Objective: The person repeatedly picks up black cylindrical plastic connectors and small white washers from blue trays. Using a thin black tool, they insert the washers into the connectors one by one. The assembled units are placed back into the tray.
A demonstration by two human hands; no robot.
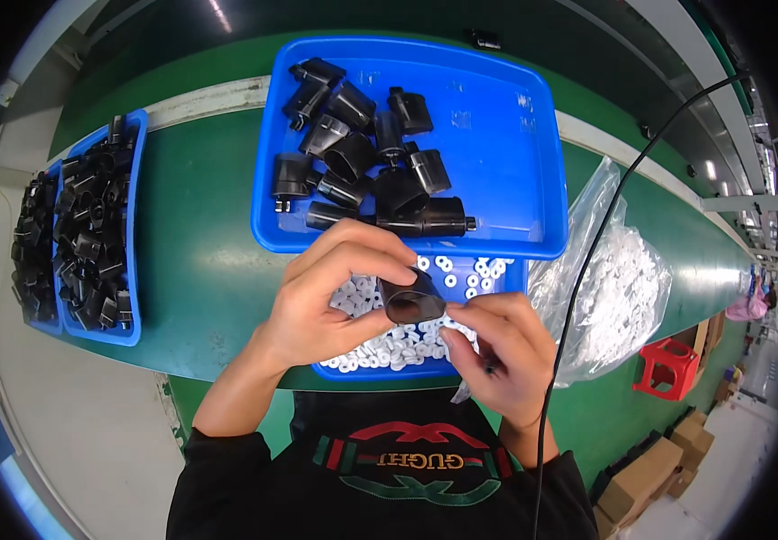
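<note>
My left hand (324, 292) grips a black hollow plastic housing (414, 304) between thumb and fingers, its oval open end tilted toward me. Close against the right edge of that housing is my right hand (504, 346), with thumb and index finger nearly together; what they pinch, if anything, is too small to make out. A small dark spot shows near its curled fingers. Under both hands lies a shallow blue tray (511, 281) holding many small white rings (389, 349). Beyond it, a larger blue tray (497, 171) carries several similar black housings (350, 157) on its left side.
At the far left, two blue trays (137, 229) are heaped with black parts (92, 238). A clear plastic bag (619, 288) of white pieces lies on the right. A black cable (594, 243) crosses the right side. A red stool (668, 367) and cardboard boxes (646, 472) stand beyond the green table (195, 270).
</note>
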